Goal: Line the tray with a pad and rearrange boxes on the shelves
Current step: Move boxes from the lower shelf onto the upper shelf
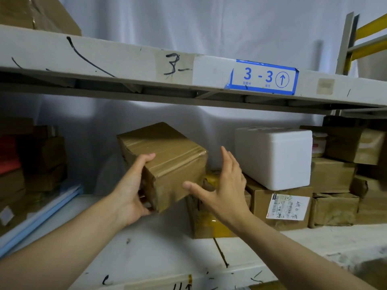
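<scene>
Here: left hand [130,189] grips taped box [165,162] above white shelf [146,248]; right hand [222,185] open beside.

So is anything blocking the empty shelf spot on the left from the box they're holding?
Nothing visible does. The taped brown cardboard box sits in the left hand, the right hand open beside it. The white shelf board below-left looks bare.
</scene>
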Demonstrator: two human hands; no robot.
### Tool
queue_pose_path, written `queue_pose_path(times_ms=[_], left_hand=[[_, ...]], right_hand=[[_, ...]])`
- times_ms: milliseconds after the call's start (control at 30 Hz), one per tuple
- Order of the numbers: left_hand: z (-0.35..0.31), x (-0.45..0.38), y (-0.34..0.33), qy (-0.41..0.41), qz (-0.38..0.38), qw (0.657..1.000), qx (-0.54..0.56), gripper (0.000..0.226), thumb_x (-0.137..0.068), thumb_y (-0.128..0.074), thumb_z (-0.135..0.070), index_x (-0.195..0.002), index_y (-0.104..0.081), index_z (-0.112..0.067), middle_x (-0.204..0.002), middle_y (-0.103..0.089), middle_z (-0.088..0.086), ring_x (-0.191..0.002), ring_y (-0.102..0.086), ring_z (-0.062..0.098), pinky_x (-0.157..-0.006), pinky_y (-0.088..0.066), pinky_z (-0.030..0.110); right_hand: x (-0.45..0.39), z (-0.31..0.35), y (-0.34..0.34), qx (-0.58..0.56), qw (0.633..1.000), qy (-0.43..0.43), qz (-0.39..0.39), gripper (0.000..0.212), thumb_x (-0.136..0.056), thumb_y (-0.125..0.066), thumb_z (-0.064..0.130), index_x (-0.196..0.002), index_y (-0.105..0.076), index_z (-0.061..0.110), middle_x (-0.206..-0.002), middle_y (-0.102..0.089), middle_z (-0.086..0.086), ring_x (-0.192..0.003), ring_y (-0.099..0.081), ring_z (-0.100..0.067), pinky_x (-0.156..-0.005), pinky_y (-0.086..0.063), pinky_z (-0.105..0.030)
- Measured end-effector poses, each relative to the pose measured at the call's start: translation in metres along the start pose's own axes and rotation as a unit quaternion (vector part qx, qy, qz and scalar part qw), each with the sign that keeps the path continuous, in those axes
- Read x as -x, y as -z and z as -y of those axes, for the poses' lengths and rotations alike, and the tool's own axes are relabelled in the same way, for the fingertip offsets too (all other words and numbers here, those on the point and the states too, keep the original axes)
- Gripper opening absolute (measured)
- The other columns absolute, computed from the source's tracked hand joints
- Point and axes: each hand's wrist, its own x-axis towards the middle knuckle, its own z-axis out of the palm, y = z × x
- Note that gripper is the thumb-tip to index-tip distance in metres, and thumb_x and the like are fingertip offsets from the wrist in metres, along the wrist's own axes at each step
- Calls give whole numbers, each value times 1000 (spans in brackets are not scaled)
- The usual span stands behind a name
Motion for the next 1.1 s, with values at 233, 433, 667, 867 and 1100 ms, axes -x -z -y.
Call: queue_pose_path(times_ms=[233,433,667,867,1100], left_hand=[[7,-10,30,6,-43,999,-3,63,-73,-72,-56,-127,-57,-27,-120,-61,16,-111,-57,37,-85,-50,50],[17,-23,40,14,-61,998,10,66,-74,-72,-57,-131,-54,-28,-119,-60,15,-108,-57,36,-86,-51,51],[24,-38,52,25,-67,997,17,65,-73,-72,-57,-128,-56,-27,-115,-61,13,-108,-58,35,-91,-49,52],[25,-47,64,40,-64,997,21,65,-74,-71,-58,-129,-56,-27,-115,-61,13,-107,-58,34,-83,-51,49],[20,-54,73,47,-64,997,24,63,-77,-69,-57,-129,-55,-26,-115,-60,14,-105,-57,34,-79,-50,47]], right_hand=[[11,-44,-2,141,972,-187,-16,138,-51,-53,96,-155,-9,18,-159,-21,-13,-146,-18,-32,-116,-22,-50],[9,-35,-14,164,966,-199,23,137,-51,-53,96,-155,-8,20,-159,-21,-13,-146,-16,-33,-115,-22,-50],[5,-39,-32,190,957,-219,19,132,-51,-52,97,-154,-15,21,-157,-22,-11,-146,-13,-32,-114,-21,-55],[6,-40,-43,224,957,-184,-29,113,-56,-49,88,-147,-29,24,-151,-29,-8,-140,-22,-30,-109,-26,-52],[10,-33,-59,188,961,-193,-62,132,-51,-46,99,-155,-10,27,-163,-6,-7,-148,-6,-31,-114,-18,-56]])
